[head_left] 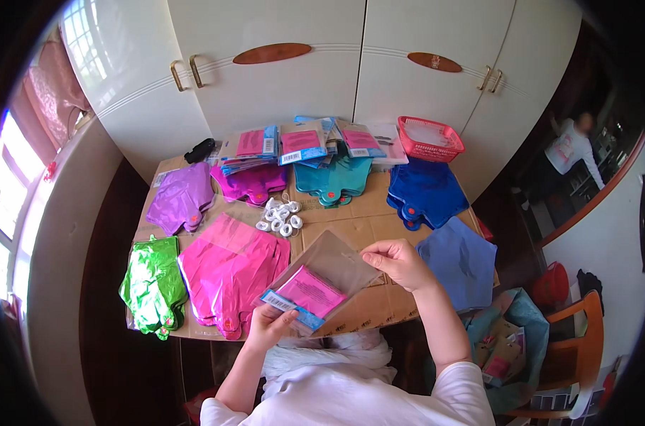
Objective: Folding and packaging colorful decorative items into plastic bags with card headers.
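Between my two hands is a clear plastic bag point(327, 254) with a folded pink sheet and a blue-edged label card inside. My left hand point(271, 325) grips its lower left corner by the label. With thumb and finger, my right hand point(400, 264) pinches the bag's upper right edge. Left of it lies a stack of flat pink foil balloons point(230, 266). Several small white ribbon rolls point(280, 217) sit just beyond the bag. A slate-blue balloon stack point(458, 263) lies right of my right forearm.
Green point(152, 280), lilac point(180, 195), magenta point(250, 183), teal point(333, 181) and dark blue balloons point(425, 192) cover the cardboard-topped table. Filled packets point(301, 142) are piled at the back beside a red basket point(430, 138). A teal bag of packets point(510, 348) rests on a wooden chair point(585, 348). Another person point(574, 149) appears far right.
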A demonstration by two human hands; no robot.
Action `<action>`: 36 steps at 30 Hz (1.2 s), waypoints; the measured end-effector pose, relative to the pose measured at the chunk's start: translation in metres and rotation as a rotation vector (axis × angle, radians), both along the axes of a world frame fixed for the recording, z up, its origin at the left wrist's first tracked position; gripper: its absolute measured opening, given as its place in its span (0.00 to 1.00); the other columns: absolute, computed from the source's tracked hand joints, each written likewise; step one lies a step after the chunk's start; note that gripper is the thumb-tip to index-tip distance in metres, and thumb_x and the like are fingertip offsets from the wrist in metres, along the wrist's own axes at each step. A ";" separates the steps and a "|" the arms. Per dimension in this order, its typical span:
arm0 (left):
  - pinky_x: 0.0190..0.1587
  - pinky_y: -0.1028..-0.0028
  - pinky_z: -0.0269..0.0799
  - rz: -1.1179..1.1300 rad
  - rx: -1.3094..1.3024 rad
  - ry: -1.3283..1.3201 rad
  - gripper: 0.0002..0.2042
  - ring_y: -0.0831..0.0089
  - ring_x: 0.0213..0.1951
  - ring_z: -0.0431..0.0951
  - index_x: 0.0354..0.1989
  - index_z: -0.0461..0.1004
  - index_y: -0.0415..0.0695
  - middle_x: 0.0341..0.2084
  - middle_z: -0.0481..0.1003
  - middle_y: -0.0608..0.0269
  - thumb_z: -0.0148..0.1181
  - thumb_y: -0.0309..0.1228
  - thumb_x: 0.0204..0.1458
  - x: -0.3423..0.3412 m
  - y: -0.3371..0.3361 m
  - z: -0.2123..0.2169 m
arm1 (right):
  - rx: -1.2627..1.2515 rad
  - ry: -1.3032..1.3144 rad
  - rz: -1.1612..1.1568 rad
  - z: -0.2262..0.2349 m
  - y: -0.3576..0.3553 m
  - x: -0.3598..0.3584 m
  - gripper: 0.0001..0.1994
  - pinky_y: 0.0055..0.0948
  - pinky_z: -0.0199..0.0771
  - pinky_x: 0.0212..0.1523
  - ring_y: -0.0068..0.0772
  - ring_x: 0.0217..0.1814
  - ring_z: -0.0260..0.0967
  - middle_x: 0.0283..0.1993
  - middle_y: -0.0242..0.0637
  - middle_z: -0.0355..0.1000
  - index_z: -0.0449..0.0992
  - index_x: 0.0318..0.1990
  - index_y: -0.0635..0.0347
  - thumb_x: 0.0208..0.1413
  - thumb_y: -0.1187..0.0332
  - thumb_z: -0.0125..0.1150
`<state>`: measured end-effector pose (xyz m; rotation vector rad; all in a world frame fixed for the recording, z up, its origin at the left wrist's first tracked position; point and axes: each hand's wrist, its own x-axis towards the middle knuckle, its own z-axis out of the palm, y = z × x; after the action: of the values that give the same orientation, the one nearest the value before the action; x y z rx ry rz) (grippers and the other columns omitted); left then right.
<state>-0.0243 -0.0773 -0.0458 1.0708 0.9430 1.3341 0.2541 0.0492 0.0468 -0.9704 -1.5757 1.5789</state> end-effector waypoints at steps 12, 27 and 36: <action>0.41 0.75 0.74 -0.183 -0.075 -0.134 0.07 0.78 0.38 0.77 0.40 0.77 0.35 0.35 0.79 0.62 0.62 0.24 0.54 -0.017 0.004 -0.001 | -0.360 0.285 0.257 -0.003 0.000 0.010 0.04 0.17 0.62 0.26 0.16 0.25 0.64 0.27 0.26 0.72 0.78 0.30 0.58 0.51 0.70 0.68; 0.35 0.77 0.74 -0.321 -0.124 -0.212 0.05 0.80 0.32 0.77 0.34 0.79 0.36 0.29 0.79 0.65 0.65 0.25 0.51 -0.028 0.007 -0.005 | -0.556 0.581 0.545 -0.010 -0.028 -0.013 0.12 0.24 0.66 0.44 0.20 0.38 0.66 0.33 0.25 0.67 0.71 0.35 0.57 0.48 0.68 0.69; 0.39 0.75 0.75 -0.155 -0.104 -0.174 0.05 0.78 0.34 0.78 0.35 0.79 0.36 0.31 0.80 0.63 0.64 0.24 0.51 -0.023 0.004 -0.004 | -0.243 0.306 0.332 0.004 -0.018 -0.004 0.13 0.21 0.68 0.46 0.18 0.42 0.68 0.40 0.27 0.71 0.70 0.44 0.60 0.53 0.70 0.65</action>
<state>-0.0469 -0.0730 -0.0501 0.9133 0.7756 1.2162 0.2499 0.0312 0.0504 -0.5672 -1.4012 2.0762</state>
